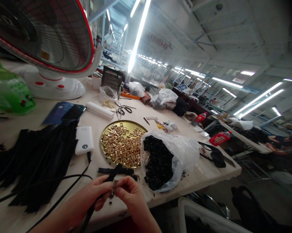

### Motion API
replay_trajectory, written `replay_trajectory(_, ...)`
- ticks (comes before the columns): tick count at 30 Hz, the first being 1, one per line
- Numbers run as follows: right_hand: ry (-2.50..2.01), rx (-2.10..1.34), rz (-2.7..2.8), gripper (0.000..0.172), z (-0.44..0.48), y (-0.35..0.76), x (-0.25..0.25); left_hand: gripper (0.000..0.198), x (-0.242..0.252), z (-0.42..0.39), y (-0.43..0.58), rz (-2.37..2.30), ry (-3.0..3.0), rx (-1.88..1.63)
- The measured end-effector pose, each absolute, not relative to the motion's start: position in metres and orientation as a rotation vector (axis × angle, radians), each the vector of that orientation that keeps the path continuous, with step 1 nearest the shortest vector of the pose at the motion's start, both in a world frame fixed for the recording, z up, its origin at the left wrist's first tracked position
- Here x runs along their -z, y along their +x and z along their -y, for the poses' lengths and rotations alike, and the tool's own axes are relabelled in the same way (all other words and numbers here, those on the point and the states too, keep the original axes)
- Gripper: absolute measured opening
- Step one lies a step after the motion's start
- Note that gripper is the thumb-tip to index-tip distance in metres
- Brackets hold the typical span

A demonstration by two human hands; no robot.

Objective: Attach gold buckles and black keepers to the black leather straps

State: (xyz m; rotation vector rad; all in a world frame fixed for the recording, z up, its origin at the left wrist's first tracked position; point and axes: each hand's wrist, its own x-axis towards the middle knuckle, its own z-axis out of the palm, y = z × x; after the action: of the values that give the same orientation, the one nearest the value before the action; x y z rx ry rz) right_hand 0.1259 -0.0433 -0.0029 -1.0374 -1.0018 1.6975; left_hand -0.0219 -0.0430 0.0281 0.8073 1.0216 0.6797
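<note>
My left hand [97, 193] is closed round a black strap [89, 215] that hangs down toward the table's near edge. Thumb and fingers of my right hand [129, 190] pinch a small metal buckle [115, 183] at the strap's end, against my left fingertips. Just beyond my hands lie short black strap pieces [126, 171]. A round gold tray [103, 129] behind them holds many gold buckles [121, 147]. To its right, a clear plastic bag [184, 152] lies open with small black pieces [157, 161] inside.
Many black straps [43, 155] lie at the left, beside a white power bank [84, 140] with a black cable. Further back are a fan [55, 87], a green bottle [11, 90], black scissors [125, 109] and a red packet [219, 138]. A white bin [182, 210] stands below the table edge.
</note>
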Motion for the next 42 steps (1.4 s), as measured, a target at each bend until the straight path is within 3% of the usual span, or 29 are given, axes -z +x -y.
replay_trajectory(7,-0.969,-1.731,1.199,0.026,0.045,0.135,-0.003,0.016,-0.028,0.044,-0.026,-0.901,0.784,-0.552)
replay_trajectory(12,-1.023,-1.629,1.296,0.018,0.045,0.134,-0.001,0.027,-0.024,0.043,-0.026,-0.907,0.745,-0.613)
replay_trajectory(20,-0.969,-1.614,0.478,0.03,0.032,0.134,0.005,0.039,-0.016,0.048,-0.018,-1.142,0.974,-0.553)
replay_trajectory(24,-0.976,-1.723,0.32,0.034,0.033,0.133,0.002,0.032,-0.014,0.049,-0.016,-1.262,1.302,-0.581)
replay_trajectory(28,-0.999,-1.777,0.421,0.03,0.043,0.125,0.009,0.024,-0.014,0.048,-0.015,-1.26,1.539,-0.635)
replay_trajectory(32,-1.037,-1.541,0.791,0.021,0.052,0.116,0.018,0.02,-0.011,0.05,-0.01,-1.206,1.381,-0.699)
replay_trajectory(37,-1.087,-1.335,1.008,0.019,0.055,0.116,0.016,0.03,-0.003,0.051,-0.008,-1.132,1.128,-0.659)
replay_trajectory(42,-1.097,-1.56,0.756,0.022,0.053,0.12,0.014,0.034,0.003,0.052,-0.006,-1.093,1.106,-0.653)
